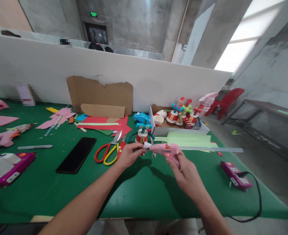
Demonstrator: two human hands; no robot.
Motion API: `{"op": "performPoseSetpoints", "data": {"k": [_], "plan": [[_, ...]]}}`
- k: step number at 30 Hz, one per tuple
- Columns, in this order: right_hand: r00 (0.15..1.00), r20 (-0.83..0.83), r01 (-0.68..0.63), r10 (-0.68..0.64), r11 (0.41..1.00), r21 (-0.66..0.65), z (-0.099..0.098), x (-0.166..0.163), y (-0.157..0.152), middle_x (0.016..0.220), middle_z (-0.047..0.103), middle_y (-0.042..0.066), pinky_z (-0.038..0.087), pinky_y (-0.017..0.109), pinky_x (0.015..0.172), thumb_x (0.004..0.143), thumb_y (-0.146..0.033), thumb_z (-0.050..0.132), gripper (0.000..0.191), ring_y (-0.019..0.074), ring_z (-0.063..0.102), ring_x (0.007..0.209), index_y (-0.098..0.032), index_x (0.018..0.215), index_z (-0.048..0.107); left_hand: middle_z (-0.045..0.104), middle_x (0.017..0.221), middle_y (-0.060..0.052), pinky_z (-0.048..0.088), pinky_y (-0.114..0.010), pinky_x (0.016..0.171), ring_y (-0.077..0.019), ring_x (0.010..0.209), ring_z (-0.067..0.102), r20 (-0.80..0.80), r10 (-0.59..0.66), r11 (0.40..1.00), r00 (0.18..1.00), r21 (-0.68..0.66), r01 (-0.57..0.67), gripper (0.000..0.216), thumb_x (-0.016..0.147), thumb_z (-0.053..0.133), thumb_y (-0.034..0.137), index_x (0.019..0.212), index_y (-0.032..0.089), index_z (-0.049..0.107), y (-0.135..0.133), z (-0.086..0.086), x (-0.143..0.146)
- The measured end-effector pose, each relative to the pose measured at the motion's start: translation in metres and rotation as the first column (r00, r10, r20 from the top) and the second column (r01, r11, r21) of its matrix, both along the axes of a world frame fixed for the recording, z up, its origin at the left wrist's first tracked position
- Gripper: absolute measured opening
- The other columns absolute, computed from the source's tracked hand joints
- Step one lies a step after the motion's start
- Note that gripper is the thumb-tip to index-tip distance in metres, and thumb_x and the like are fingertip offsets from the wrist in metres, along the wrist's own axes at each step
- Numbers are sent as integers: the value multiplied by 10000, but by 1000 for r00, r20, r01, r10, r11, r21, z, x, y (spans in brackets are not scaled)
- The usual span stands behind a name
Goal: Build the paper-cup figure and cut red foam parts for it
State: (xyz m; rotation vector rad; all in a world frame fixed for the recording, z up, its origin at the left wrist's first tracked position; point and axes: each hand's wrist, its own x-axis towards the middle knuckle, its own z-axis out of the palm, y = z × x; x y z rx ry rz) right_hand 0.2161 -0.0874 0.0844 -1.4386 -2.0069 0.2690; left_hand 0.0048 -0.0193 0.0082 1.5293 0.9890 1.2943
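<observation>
My right hand (185, 168) is wrapped round the handle of a pink hot glue gun (163, 148), its small light glowing orange. A long translucent glue stick (215, 149) sticks out of the gun's back end. Between the fingertips of my left hand (131, 155) is a small white piece (147, 145), right at the gun's nozzle; whether they touch I cannot tell. Just behind stands a paper-cup figure (142, 134) with a blue head and dark coiled arms. Scissors (109, 148) with red and yellow handles lie left of my left hand.
A box (183, 131) with several cup figures stands behind, beside green paper sheets (188, 140). Red paper (102, 122) and cardboard (100, 94) lie farther left. A phone (76, 155), another glue gun (9, 135) and purple power strips (235, 176) are on the green table.
</observation>
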Motion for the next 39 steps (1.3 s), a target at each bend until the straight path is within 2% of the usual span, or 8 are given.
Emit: {"op": "performPoseSetpoints", "data": {"k": [8,14,33,39], "plan": [[1000,9,19,-19,1000,-10,0,1,-1,792,703,97,472,282,568,919,-381,404,320,224,662,664,-156,1042,595,672,648,-9,481,-234,612,-117,588,583,28,-2,1000,1000,-16,2,224,725,687,365,748,143,705,-1,2,-1],[999,33,24,-25,1000,11,0,2,-1,731,686,81,459,282,544,917,-385,406,307,216,638,604,-168,997,607,691,676,-19,488,-235,615,-119,585,593,-1,0,1000,1000,-6,0,242,733,677,377,781,143,717,0,1,-2],[997,59,48,-49,999,21,-1,4,-3,787,696,97,467,286,574,923,-394,390,335,226,657,650,-162,1028,606,694,667,-15,499,-242,627,-124,588,609,6,-4,1000,1000,-1,4,210,728,692,343,794,145,719,1,1,-3],[996,65,55,-56,998,18,-2,5,-3,745,682,87,457,285,564,927,-409,378,353,227,650,632,-165,1041,606,683,641,-9,492,-244,640,-126,596,605,25,1,1000,1000,-18,0,200,716,697,335,773,145,717,1,0,-3]]}}
